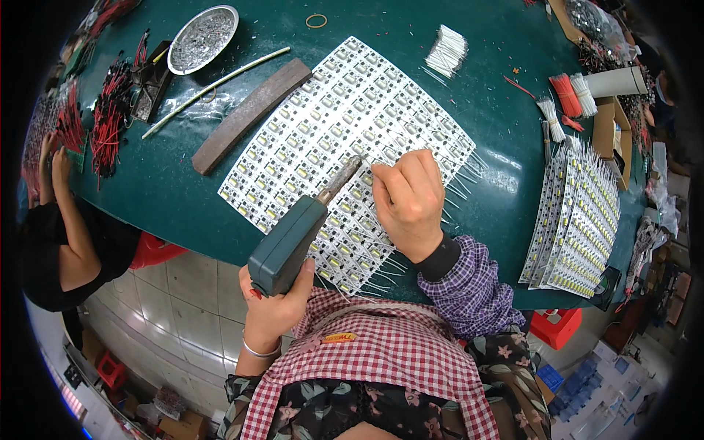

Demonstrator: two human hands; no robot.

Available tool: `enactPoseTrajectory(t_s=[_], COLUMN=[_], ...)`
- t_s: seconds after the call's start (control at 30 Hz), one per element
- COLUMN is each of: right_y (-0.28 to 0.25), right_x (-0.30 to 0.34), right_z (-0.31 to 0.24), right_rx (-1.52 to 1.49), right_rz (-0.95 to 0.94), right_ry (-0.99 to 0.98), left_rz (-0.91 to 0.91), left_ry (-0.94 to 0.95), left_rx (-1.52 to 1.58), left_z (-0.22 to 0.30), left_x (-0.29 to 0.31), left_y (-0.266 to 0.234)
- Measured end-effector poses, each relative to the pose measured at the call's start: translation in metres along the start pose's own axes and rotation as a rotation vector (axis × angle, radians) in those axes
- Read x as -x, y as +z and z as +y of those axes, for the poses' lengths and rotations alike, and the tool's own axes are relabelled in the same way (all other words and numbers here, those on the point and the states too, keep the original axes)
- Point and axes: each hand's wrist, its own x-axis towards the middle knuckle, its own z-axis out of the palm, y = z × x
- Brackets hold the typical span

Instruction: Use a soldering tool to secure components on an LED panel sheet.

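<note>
L hand [282,302] was closed round the handle of a dark-green plastic soldering gun [290,238]; R hand [412,202] had thumb + forefinger pinched nr its grey metal tip [343,178]; couldn't tell if they held a wire. White LED-board sheet w/ yellow chips [293,136] lay on dark-green table [506,213], under both hands. Judged best: tip on one pad, brief contact, fingertips clear of heat. Writing: orange oval patch [339,338] on red-white checked apron [389,359] bore small lettering.
</note>
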Motion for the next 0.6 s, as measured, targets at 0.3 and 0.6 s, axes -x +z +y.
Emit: enactPoseTrajectory(t_s=[0.3, 0.6], right_y=[-0.0003, 0.0010], right_x=[-0.0008, -0.0009], right_z=[-0.0026, -0.0036], right_rx=[0.022, 0.021], right_rz=[0.001, 0.000], right_ry=[-0.006, -0.002], left_rz=[-0.023, 0.098], left_ry=[-0.005, -0.055], left_rx=[-0.082, -0.110], left_z=[0.0015, -0.0002], left_x=[0.0016, 0.0067], left_y=[-0.0030, -0.0034])
